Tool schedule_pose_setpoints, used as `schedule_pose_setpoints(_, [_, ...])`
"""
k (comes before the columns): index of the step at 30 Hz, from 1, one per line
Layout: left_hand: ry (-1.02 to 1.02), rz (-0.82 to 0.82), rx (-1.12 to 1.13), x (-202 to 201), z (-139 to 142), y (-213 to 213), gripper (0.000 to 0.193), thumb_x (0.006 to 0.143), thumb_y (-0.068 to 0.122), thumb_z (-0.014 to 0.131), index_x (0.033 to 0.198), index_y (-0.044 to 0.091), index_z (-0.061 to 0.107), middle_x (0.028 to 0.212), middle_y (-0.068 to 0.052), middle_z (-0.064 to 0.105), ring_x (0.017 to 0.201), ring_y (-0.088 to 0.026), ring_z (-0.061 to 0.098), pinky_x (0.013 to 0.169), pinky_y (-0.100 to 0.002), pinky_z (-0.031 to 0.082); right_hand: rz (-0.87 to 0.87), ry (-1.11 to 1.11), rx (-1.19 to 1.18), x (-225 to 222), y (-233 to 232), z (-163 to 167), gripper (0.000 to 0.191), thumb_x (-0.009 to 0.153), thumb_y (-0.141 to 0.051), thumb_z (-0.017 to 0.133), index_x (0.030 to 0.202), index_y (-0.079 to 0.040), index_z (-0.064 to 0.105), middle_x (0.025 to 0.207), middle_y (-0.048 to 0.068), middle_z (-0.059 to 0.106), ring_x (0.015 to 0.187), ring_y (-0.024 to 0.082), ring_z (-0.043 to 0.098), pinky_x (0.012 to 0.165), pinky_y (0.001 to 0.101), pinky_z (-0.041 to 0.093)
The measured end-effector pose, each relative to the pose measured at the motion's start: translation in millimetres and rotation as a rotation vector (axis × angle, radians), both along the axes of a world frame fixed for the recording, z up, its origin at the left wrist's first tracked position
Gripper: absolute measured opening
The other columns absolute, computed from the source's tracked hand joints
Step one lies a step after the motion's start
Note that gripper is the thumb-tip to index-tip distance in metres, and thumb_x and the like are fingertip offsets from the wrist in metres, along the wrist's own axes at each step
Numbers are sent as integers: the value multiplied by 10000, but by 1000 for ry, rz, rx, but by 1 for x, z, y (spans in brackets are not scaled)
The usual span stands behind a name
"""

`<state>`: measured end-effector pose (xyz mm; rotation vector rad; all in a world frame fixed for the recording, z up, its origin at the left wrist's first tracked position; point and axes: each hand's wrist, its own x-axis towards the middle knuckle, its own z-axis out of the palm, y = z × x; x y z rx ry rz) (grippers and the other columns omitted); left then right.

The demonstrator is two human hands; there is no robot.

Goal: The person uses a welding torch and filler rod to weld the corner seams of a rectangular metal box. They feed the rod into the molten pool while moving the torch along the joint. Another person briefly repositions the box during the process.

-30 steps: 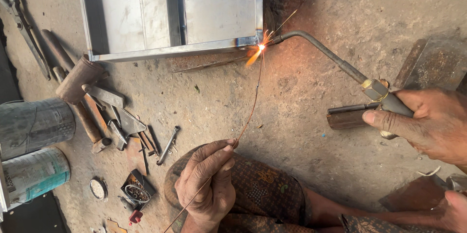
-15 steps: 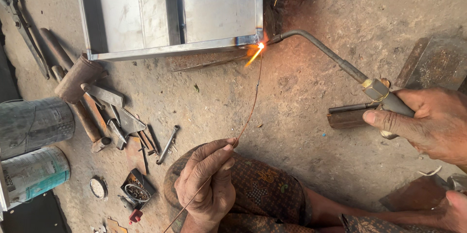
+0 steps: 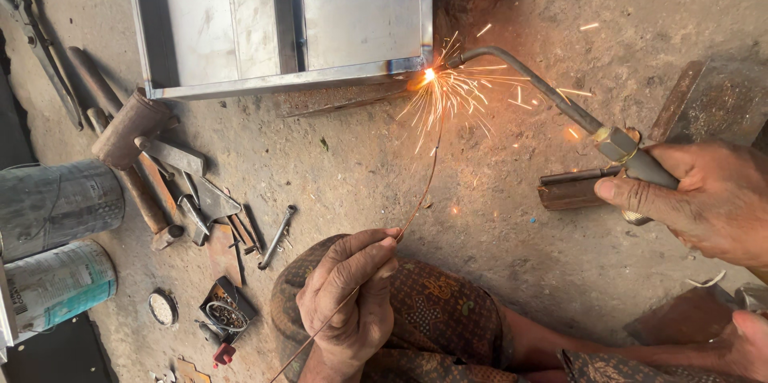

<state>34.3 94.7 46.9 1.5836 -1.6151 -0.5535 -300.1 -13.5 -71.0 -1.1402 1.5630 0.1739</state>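
- Where the floor (image 3: 336, 151) meets the left edge of view, two cylindrical cans (image 3: 60, 283) are laid on their sides; their contents cannot be seen.
- Small metal bits are held in a little dark tray (image 3: 226, 308) beside the knee.
- A thin filler rod (image 3: 420, 191) is pinched by the left hand (image 3: 352, 295), its tip at the sparking corner of the sheet-metal box (image 3: 280, 19).
- The torch (image 3: 552, 95) is gripped by the right hand (image 3: 708, 199), closed round the handle, at the right.
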Motion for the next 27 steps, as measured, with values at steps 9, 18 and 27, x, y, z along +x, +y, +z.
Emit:
schedule_pose_setpoints(9, [2,0,18,-1,-1,0,126,957,19,738,1080,22,710,1060,-148,770,932,-176,791,757,-237,640,11,19,44,0,-1,-3,512,872,-460,810,768,-1,608,412,114,456,286,214,431,310,361,307])
schedule_pose_setpoints(18, [-8,6,33,-1,0,0,127,952,18,740,1077,20,715,1055,-151,771,930,-186,792,764,-245,641,40,46,25,5,-3,2,520,881,-474,819,756,-17,606,389,110,482,277,209,463,297,356,344])
schedule_pose_setpoints(27, [4,8,30,0,-2,0,137,943,2,742,1076,13,712,1059,-163,769,937,-194,791,772,-244,636,66,81,15,4,-4,3,461,862,-474,804,791,-34,685,422,99,515,319,200,482,331,349,352])
